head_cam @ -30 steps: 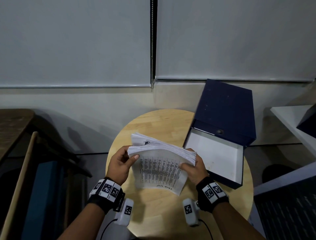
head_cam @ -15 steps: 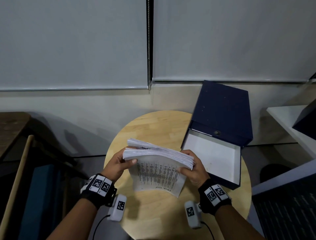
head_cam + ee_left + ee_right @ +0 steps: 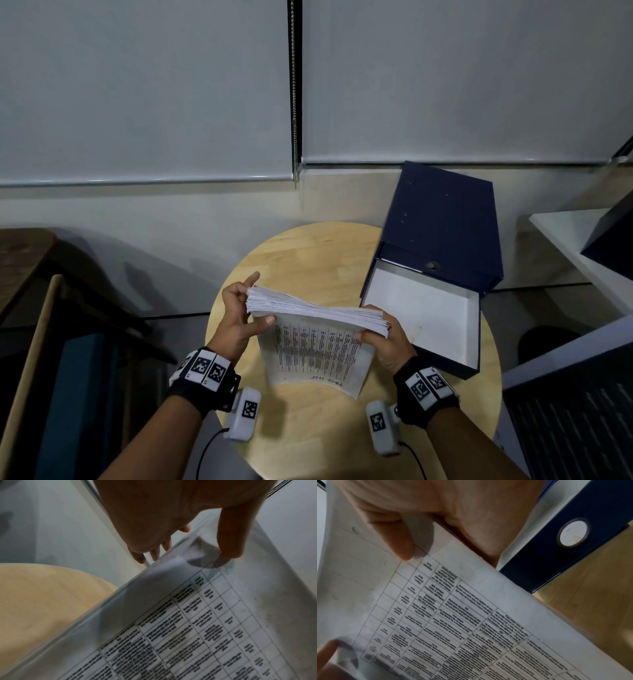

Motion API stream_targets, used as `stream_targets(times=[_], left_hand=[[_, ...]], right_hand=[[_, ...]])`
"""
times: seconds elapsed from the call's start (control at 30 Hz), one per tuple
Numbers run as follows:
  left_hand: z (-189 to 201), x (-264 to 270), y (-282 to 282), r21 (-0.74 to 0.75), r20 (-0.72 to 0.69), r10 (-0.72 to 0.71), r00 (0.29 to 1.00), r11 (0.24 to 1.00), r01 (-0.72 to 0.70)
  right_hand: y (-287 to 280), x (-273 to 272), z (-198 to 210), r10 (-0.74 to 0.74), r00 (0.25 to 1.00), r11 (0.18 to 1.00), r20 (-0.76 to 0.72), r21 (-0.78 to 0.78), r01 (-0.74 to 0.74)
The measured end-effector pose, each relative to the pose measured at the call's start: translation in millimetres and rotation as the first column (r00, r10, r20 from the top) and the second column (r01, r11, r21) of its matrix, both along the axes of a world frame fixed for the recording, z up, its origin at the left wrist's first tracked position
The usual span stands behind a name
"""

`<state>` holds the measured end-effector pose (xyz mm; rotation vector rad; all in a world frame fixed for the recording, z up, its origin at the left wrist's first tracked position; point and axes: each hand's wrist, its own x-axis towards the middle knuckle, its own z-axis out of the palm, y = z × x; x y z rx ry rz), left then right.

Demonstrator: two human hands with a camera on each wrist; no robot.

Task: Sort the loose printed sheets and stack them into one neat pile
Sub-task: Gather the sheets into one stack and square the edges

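A thick stack of printed sheets stands on its lower edge above the round wooden table, tilted toward me, its front page showing a printed grid. My left hand holds the stack's left upper corner, thumb on the front page and fingers behind. My right hand grips the right upper corner, its thumb pressed on the front page. The top edges of the sheets are fanned and uneven.
An open dark blue box file with a white inside lies at the table's right, lid raised against the wall. A white shelf stands at the right, and dark furniture at the left.
The stack has tipped a little more toward me. My left hand has slid up its left edge, and its fingers now reach above the top corner.
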<state>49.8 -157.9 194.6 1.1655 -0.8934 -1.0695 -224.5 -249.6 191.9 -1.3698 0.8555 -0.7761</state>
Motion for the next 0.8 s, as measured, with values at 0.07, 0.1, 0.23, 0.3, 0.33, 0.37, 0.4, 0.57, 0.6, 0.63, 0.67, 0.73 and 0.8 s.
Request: stream_targets(times=[0.07,0.1,0.23,0.3,0.33,0.37,0.4,0.57,0.6,0.63,0.67,0.73,0.8], left_hand=[[0,0,-3,-0.009,-0.025,-0.033,0.999,0.999,0.032],[0,1,-4,-0.004,-0.026,-0.057,0.998,0.998,0.057],[2,-13,-4,0.039,0.135,-0.01,0.991,0.999,0.005],[0,-26,-2,0.013,0.25,0.066,0.966,0.997,-0.071],[1,-32,-2,-0.008,0.275,0.098,0.956,0.995,-0.1],[2,-37,-2,-0.019,0.282,0.123,0.952,0.992,-0.122],[3,-40,-4,-0.018,0.274,0.134,0.952,0.991,-0.134],[-3,-34,1,-0.005,0.207,0.135,0.969,0.991,-0.137],[-5,-31,1,-0.002,0.203,0.129,0.971,0.991,-0.131],[-4,-29,1,0.003,0.211,0.123,0.97,0.992,-0.127],[-3,-28,0,0.007,0.221,0.11,0.969,0.993,-0.115],[-1,-29,-1,0.013,0.245,0.085,0.966,0.996,-0.091],[2,-31,-3,0.006,0.239,0.089,0.967,0.996,-0.093]], right_hand=[[0,0,6,-0.008,0.999,0.999,0.042,0.039,0.006],[1,1,10,-0.004,0.998,0.999,0.064,0.054,0.001],[5,5,9,-0.151,0.988,0.987,0.021,0.065,0.149],[9,10,3,-0.268,0.961,0.963,-0.069,0.021,0.27],[12,13,2,-0.306,0.945,0.952,-0.113,-0.013,0.307],[15,15,-1,-0.338,0.93,0.941,-0.143,-0.052,0.334],[17,17,-1,-0.374,0.912,0.927,-0.167,-0.101,0.361],[30,17,1,-0.415,0.895,0.905,-0.161,-0.173,0.389],[31,15,3,-0.408,0.899,0.909,-0.16,-0.167,0.383],[31,14,1,-0.4,0.903,0.912,-0.155,-0.159,0.377],[31,13,2,-0.388,0.909,0.918,-0.152,-0.154,0.366],[30,14,3,-0.359,0.92,0.929,-0.159,-0.154,0.336],[29,15,8,-0.348,0.926,0.931,-0.144,-0.168,0.324]])
